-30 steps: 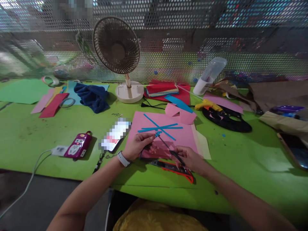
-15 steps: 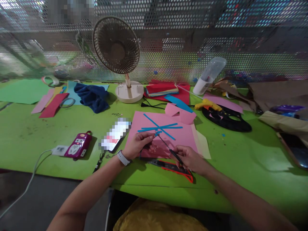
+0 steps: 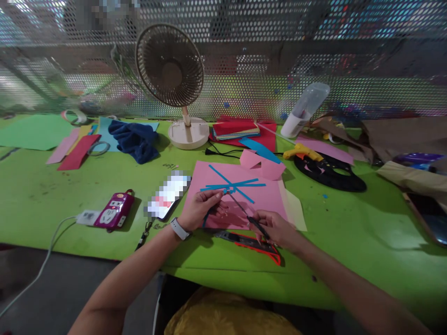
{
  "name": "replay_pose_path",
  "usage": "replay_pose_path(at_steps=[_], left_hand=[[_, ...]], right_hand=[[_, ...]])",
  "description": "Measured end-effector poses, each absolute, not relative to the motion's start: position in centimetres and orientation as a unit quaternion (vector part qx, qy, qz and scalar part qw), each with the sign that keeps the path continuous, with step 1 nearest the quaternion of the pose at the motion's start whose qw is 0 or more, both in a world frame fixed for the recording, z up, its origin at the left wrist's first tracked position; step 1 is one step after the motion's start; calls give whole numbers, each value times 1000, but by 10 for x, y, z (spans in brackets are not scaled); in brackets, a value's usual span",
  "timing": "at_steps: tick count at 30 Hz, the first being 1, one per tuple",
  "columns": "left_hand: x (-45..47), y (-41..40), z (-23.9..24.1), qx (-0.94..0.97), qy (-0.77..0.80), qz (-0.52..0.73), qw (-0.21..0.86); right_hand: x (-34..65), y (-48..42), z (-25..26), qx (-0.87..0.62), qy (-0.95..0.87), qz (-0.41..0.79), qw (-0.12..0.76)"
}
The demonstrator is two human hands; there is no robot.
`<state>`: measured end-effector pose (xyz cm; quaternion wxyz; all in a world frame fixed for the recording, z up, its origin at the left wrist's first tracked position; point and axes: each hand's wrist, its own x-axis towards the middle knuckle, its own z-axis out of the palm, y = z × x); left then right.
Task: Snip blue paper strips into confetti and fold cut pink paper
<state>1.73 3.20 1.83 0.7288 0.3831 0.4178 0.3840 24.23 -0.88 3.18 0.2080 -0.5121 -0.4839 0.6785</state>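
My left hand point(image 3: 205, 207) pinches a small piece of blue paper point(image 3: 228, 191) between thumb and forefinger. Part of a blue strip shows below that palm. Fingers of my right hand point(image 3: 274, 228) are wrapped round dark-handled scissors point(image 3: 240, 204), seen nearly edge-on, with the tips touching or very close to the blue piece. Under both hands lies a pink paper sheet point(image 3: 206, 173). Several narrow blue paper strips point(image 3: 220, 173) cross one another on it, just beyond my fingertips. A red and black utility knife point(image 3: 258, 244) rests below my right hand, near the table's front edge.
On the green table point(image 3: 70, 200), a phone point(image 3: 169, 193) and purple power strip point(image 3: 115, 211) lie left. A fan point(image 3: 188, 132) stands behind. Right are a yellow glue gun point(image 3: 303, 152) on a black plate point(image 3: 349, 181) and pink cut pieces point(image 3: 272, 169). Blue cloth point(image 3: 134, 142) lies back left.
Both hands stay in almost the same place. The blue piece and the scissor tips have shifted very slightly, and my left fingers have lifted a little.
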Motion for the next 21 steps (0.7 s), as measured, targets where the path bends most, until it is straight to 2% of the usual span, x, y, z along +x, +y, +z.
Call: replay_pose_path(at_steps=[10, 21], left_hand=[[20, 29, 20, 424, 407, 364, 723], [19, 29, 19, 445, 406, 371, 707]], right_hand=[[244, -11, 30, -509, -502, 674, 185], [241, -10, 36, -503, -501, 674, 205]])
